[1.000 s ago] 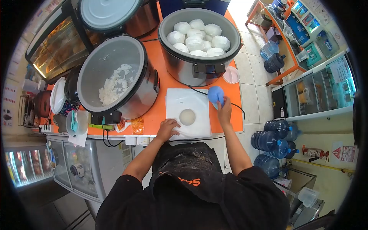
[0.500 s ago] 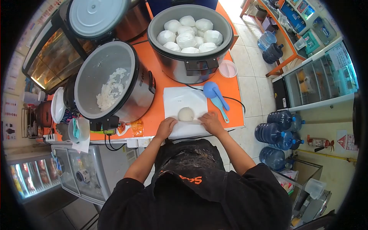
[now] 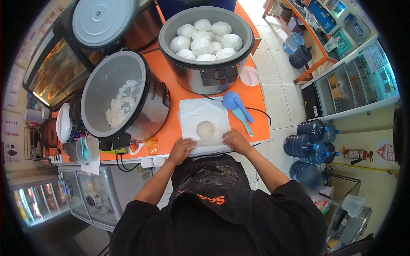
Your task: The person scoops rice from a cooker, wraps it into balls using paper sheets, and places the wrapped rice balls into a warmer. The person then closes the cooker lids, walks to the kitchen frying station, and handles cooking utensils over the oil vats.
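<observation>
A round portion of white rice [image 3: 205, 130] sits on white wrapping paper [image 3: 192, 112] at the front of the orange table. At the near left part of the sheet, my left hand [image 3: 183, 149] has its fingers closed on the paper edge. My right hand [image 3: 237, 142] grips the near right edge, its fingertips together. Between the two hands, the paper's near edge is raised and partly veils the lower side of the rice. A blue scoop [image 3: 232, 100] and a light-blue utensil handle [image 3: 244, 122] lie right of the paper.
Behind the paper, a large cooker pot [image 3: 204, 77] contains several white wrapped balls [image 3: 201, 46]. A tilted rice cooker [image 3: 149, 100] with loose rice [image 3: 121, 106] stands left. A pink-bottomed round container [image 3: 250, 76] and a black cable lie near the table's right edge.
The near paper edge has come up toward the rice, which now looks partly veiled. My left hand has shifted slightly down and turned inward. The whole view has moved a little.
</observation>
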{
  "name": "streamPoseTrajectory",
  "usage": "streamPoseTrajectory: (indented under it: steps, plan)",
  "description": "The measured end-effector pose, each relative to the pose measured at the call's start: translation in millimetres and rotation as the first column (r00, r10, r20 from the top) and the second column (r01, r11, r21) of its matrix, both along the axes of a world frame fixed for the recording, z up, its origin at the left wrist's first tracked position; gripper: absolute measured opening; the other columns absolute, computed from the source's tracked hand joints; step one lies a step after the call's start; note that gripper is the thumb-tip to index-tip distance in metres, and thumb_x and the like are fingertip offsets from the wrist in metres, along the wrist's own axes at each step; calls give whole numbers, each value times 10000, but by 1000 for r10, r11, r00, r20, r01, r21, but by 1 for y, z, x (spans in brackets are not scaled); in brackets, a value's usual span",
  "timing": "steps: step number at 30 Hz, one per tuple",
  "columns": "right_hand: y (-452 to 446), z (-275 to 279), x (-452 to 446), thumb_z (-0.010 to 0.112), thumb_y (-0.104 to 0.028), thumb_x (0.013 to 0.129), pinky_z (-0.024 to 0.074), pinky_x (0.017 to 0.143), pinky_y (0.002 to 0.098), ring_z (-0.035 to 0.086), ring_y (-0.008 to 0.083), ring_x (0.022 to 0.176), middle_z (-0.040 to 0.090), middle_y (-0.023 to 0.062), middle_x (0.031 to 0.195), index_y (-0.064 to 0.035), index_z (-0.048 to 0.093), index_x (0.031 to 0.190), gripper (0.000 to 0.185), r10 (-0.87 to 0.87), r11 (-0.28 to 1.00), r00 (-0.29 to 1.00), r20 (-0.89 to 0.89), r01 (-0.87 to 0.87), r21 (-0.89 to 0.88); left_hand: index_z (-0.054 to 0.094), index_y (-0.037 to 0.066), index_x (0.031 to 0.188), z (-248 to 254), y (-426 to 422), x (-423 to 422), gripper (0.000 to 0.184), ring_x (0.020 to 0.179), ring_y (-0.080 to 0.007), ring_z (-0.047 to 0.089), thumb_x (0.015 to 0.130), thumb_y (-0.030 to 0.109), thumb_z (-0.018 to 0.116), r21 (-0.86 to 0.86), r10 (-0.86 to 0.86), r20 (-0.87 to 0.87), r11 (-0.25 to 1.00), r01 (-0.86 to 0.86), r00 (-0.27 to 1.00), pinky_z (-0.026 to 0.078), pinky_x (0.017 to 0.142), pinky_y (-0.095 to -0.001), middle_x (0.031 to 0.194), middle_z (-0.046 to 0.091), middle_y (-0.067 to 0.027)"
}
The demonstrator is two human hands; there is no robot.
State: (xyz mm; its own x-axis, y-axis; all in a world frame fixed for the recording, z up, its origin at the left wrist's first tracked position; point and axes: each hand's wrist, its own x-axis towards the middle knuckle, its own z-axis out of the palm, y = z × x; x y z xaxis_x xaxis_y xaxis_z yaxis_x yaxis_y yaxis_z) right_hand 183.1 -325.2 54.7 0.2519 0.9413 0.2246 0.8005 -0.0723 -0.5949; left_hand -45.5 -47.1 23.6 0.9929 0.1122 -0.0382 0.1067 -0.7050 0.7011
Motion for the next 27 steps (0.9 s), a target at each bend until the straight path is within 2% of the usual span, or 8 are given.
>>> streamPoseTrajectory:
  steps: [8,11,14,17,20,23,25,27]
  plan:
    - [0,22,-8,765,-179,819,418,1036,422,592,266,1196,676,34,1205,-109,707,893,118,-1,999,984,-176,-6,-39,694,133,1267,36,-18,-19,398,1317,-275,558,870,148,728,-114,162,-81,979,-171,983,244,1195,-580,1329,664,-68]
    - [-2,17,-2,779,-207,818,392,1066,441,567,279,1243,672,40,1236,-103,722,918,155,25,998,993,-112,-32,-54,729,95,1192,22,-13,-20,314,1260,-313,604,893,190,731,-27,96,-45,995,-97,994,334,1151,-551,1219,715,-85]
    - [-1,9,7,773,-211,834,393,1063,446,570,284,1243,692,60,1198,-81,732,960,186,6,999,991,-131,-11,-44,757,58,1104,-3,-10,-13,254,1067,-285,695,940,245,708,-300,247,36,927,-225,968,461,1039,-499,1044,751,-116]
    - [8,-1,16,754,-205,867,464,977,402,630,279,1154,711,92,1137,-44,727,988,203,-178,984,923,-341,167,-61,768,42,1049,8,0,1,266,910,-204,696,951,283,713,-393,361,-190,824,-408,913,574,772,-389,901,748,-117]
    - [20,-4,20,735,-176,894,518,901,347,672,257,1081,717,119,1128,-9,708,1033,219,-357,934,762,-541,287,-212,761,47,1085,11,11,16,306,786,-129,648,939,314,728,-420,354,-404,747,-515,843,549,550,-326,854,727,-78]
    - [31,-3,29,742,-138,895,531,906,318,670,234,1084,708,136,1185,6,680,1112,267,-359,933,691,-627,263,-245,749,68,1101,11,15,26,327,682,-108,620,929,345,736,-440,331,-381,756,-484,864,488,426,-278,851,701,-36]
    - [34,-3,34,770,-152,865,521,928,316,662,225,1088,707,120,1203,-18,672,1183,359,-339,939,599,-725,265,-220,736,75,1100,5,9,33,319,631,-96,592,931,346,734,-499,349,-143,783,-372,926,491,425,-277,872,695,-30]
    - [28,15,36,811,-231,826,491,996,355,650,248,1143,701,93,1216,-55,658,1240,475,-297,949,757,-582,168,-266,725,78,1087,2,8,33,307,612,-88,583,932,343,733,-506,319,-66,806,-307,945,493,426,-273,896,693,-27]
